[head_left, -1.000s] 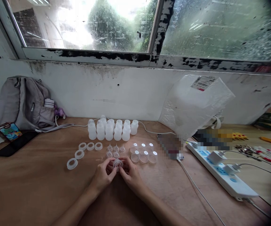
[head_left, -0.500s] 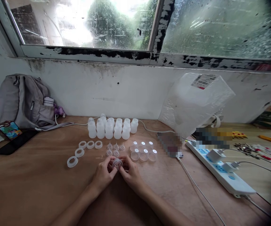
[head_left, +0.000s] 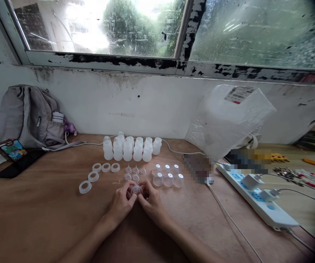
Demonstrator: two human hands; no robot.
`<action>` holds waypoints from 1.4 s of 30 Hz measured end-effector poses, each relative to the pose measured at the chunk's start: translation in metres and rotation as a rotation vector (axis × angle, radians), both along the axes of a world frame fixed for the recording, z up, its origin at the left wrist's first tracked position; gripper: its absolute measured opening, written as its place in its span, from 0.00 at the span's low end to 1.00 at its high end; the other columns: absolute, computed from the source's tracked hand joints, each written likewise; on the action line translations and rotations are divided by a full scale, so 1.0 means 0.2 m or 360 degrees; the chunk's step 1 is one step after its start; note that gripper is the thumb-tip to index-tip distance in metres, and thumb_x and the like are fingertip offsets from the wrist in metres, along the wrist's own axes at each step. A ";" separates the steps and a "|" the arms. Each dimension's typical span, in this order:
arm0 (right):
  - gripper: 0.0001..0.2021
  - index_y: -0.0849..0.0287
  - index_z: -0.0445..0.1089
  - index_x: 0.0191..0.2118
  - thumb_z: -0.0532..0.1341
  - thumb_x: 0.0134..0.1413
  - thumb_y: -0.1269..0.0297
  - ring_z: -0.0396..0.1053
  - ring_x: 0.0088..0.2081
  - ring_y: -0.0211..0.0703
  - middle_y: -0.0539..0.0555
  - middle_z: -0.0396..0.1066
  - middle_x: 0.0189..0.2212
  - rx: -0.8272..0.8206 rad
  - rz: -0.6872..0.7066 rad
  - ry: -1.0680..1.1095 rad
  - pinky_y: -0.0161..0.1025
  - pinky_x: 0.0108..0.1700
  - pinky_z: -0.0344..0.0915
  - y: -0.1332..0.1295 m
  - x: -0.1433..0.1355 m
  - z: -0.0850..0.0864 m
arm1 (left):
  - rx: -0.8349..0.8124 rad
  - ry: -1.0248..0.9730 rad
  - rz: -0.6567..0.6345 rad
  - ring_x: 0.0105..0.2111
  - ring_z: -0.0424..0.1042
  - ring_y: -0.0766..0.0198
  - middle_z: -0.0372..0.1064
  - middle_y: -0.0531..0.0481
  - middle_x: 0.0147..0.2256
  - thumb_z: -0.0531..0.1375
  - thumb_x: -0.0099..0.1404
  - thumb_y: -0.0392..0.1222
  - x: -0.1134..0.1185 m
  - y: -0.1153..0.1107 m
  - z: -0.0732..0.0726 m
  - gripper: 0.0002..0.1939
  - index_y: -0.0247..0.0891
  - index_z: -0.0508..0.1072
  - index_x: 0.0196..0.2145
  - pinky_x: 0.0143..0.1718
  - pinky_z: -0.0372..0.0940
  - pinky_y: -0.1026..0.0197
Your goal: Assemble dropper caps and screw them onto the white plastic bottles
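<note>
The left hand and the right hand together hold a small clear round piece between their fingertips, low over the bench. Just beyond both hands sit clear nipple-shaped pieces; farther out stand frosted bottles in a cluster. To the left hand's left lie five pale rings. Beyond the right hand and to its right are six clear domed caps in two rows.

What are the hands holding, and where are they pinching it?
Both the left hand and the right hand hold one small, clear round piece, with fingertips and thumbs around its outer edge.
</note>
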State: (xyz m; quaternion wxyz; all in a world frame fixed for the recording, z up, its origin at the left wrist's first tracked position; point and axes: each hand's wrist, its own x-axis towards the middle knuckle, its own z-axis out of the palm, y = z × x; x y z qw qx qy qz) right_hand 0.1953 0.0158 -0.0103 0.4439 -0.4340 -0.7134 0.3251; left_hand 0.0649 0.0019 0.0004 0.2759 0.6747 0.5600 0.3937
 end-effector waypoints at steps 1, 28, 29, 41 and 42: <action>0.07 0.59 0.61 0.32 0.53 0.43 0.75 0.58 0.22 0.32 0.45 0.60 0.21 0.0002 -0.0001 0.0010 0.29 0.24 0.56 0.00 0.00 0.00 | 0.0002 0.0010 0.0006 0.22 0.65 0.69 0.66 0.56 0.24 0.53 0.54 0.37 0.00 0.00 0.00 0.07 0.40 0.65 0.33 0.26 0.58 0.68; 0.10 0.60 0.62 0.24 0.54 0.52 0.61 0.57 0.21 0.33 0.47 0.61 0.19 -0.0178 -0.0031 0.0173 0.30 0.23 0.55 0.01 0.02 0.01 | -0.0129 -0.0359 -0.0032 0.26 0.68 0.66 0.67 0.52 0.25 0.48 0.61 0.46 0.03 -0.01 0.00 0.11 0.37 0.65 0.30 0.24 0.60 0.68; 0.10 0.60 0.62 0.24 0.54 0.51 0.61 0.57 0.21 0.33 0.47 0.61 0.19 -0.0178 -0.0029 0.0166 0.30 0.23 0.55 0.01 0.02 0.01 | -0.0125 -0.0346 -0.0027 0.25 0.67 0.66 0.67 0.52 0.25 0.48 0.60 0.46 0.03 -0.01 0.00 0.11 0.37 0.64 0.30 0.24 0.60 0.68; 0.10 0.60 0.65 0.30 0.53 0.52 0.58 0.60 0.23 0.34 0.49 0.65 0.23 -0.0283 0.0111 0.0240 0.30 0.23 0.58 0.03 0.03 -0.01 | -0.0057 -0.0168 0.0022 0.23 0.67 0.67 0.66 0.54 0.23 0.49 0.59 0.44 0.03 -0.01 -0.01 0.08 0.38 0.62 0.28 0.25 0.58 0.67; 0.10 0.60 0.65 0.29 0.53 0.52 0.58 0.60 0.23 0.34 0.49 0.64 0.23 -0.0276 0.0101 0.0242 0.30 0.23 0.58 0.03 0.03 -0.02 | -0.0047 -0.0148 0.0034 0.23 0.66 0.67 0.65 0.54 0.22 0.49 0.59 0.44 0.03 -0.01 -0.01 0.08 0.39 0.62 0.28 0.25 0.58 0.67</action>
